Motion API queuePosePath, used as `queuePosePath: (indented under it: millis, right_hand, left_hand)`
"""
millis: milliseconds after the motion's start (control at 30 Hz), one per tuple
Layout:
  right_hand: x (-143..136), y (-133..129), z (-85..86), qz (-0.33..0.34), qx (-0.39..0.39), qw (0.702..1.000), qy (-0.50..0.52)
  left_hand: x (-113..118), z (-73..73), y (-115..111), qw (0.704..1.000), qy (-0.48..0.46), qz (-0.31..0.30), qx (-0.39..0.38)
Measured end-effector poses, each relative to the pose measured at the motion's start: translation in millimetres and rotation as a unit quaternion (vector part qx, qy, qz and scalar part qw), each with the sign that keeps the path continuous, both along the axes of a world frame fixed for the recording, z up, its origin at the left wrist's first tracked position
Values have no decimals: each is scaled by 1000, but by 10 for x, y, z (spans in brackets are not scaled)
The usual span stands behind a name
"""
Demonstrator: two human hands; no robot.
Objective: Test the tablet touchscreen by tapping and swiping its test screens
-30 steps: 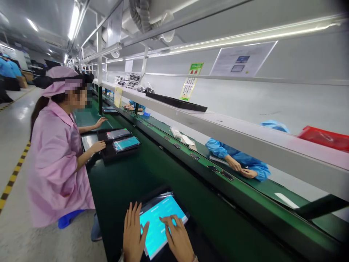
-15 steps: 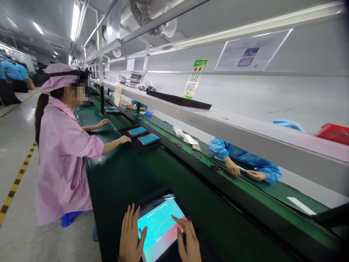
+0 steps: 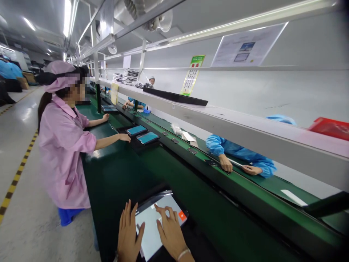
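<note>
At the near edge of the green desk [image 3: 117, 182], a tablet [image 3: 152, 229] lies flat; the left hand [image 3: 128, 236] rests open, steadying its edge, while the right hand [image 3: 170, 233], released, fingers the screen. Farther along, a pink-coated co-worker [image 3: 64, 138] reaches toward two more tablets [image 3: 141, 134].

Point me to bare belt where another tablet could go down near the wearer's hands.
Bare green belt runs between the near tablet and the co-worker's two tablets. Crowded: the left hand and right hand cover the near tablet; the far rail carries small fixtures and papers.
</note>
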State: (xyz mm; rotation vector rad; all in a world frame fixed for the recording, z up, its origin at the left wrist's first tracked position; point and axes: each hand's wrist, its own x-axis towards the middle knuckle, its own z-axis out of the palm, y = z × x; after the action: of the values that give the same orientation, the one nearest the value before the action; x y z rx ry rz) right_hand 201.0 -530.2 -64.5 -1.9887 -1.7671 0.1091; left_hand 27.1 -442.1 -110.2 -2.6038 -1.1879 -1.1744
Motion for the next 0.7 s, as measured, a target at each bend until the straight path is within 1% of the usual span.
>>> queuePosePath:
  millis: [67,133,233,333,400,467,567,633,700]
  right_hand:
    - [39,16,73,1,7,1000,5]
    - [118,-40,92,-39,63,997,13]
    - [244,-163,20,-106,154,981,53]
    - [266,-202,-84,-144,178,968,106]
    - [228,-175,-143,-143,176,967,114]
    - [197,-139,-200,-123,170,972,103]
    - [223,-106,-292,-113,163,976,87]
    - [272,-102,-332,-91,164,981,52]
    - [312,-104,-328,-79,166,983,9]
  left_hand:
    - [3,-19,13,1000,0,0,3]
    - [6,-50,31,1000,0,3,9]
    - [10,-111,54,1000,7,5,13]
    - [0,-166,59,1000,17,5,2]
    - [-10,-188,55,1000,23,5,-17]
    - [-15,-200,46,999,30,4,-37]
    - [4,-201,24,998,27,2,-53]
    - [26,-192,4,997,11,10,-69]
    - [40,-179,-11,996,-7,14,-88]
